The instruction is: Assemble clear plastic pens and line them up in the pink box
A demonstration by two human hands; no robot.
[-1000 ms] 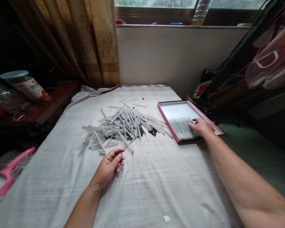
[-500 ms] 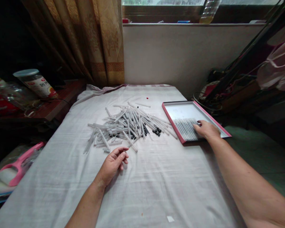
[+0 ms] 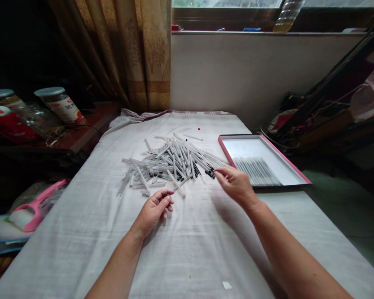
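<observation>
A heap of clear plastic pen barrels (image 3: 174, 160) with black caps or ends lies on the white cloth. Just in front of it rests my left hand (image 3: 156, 209), loosely curled, its fingers apart and nothing visible in them. My right hand (image 3: 235, 182) hovers at the heap's right edge, thumb and forefinger a little apart near a cluster of small black caps (image 3: 210, 172); I see nothing held. Behind that hand, a shallow pink-edged box (image 3: 286, 162) contains a neat row of pens (image 3: 257, 171) laid side by side, partly covered by the hand.
A cloth-covered table (image 3: 180, 253) carries everything, with a small white scrap (image 3: 227, 285) near its front. A tiny red piece (image 3: 199, 128) sits behind the heap. At left are pink-handled scissors (image 3: 35, 207) and a lidded jar (image 3: 62, 106) on a brown side table.
My right hand has moved left, from the row of pens in the box to the heap's right edge. My left hand has stayed in front of the heap. The view has shifted slightly.
</observation>
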